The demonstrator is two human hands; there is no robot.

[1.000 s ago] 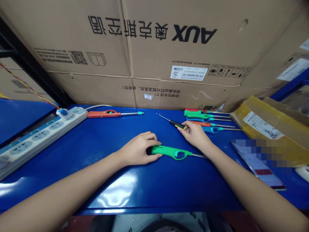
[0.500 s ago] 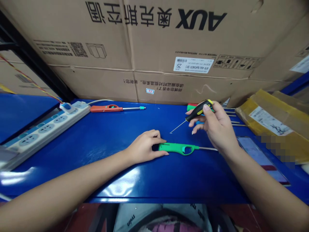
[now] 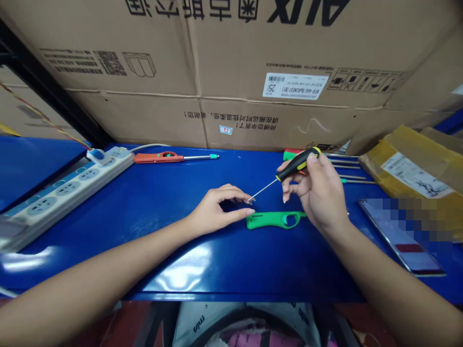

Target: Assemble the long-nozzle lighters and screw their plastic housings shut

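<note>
My right hand (image 3: pixel 323 193) is closed around the black and yellow handle of a screwdriver (image 3: pixel 291 165), whose thin shaft slants down to the left. The screwdriver's tip reaches the fingertips of my left hand (image 3: pixel 220 209); whether they touch is too small to tell. Thumb and forefinger of my left hand are apart, the thumb just beside the butt of a green long-necked lighter (image 3: pixel 267 220). That lighter lies flat on the blue tabletop (image 3: pixel 217 274), its metal neck partly hidden behind my right hand.
A red lighter (image 3: pixel 159 157) lies at the back left beside a white power strip (image 3: pixel 54 200). More lighters (image 3: pixel 349 166) lie behind my right hand. To the right are a phone (image 3: pixel 398 241) and a taped yellow package (image 3: pixel 401 159). A large cardboard box (image 3: pixel 231 58) stands along the back.
My left hand has let go of the green lighter and lifted its fingers to the screwdriver's tip. The screwdriver has come slightly left. The view has tilted down a little.
</note>
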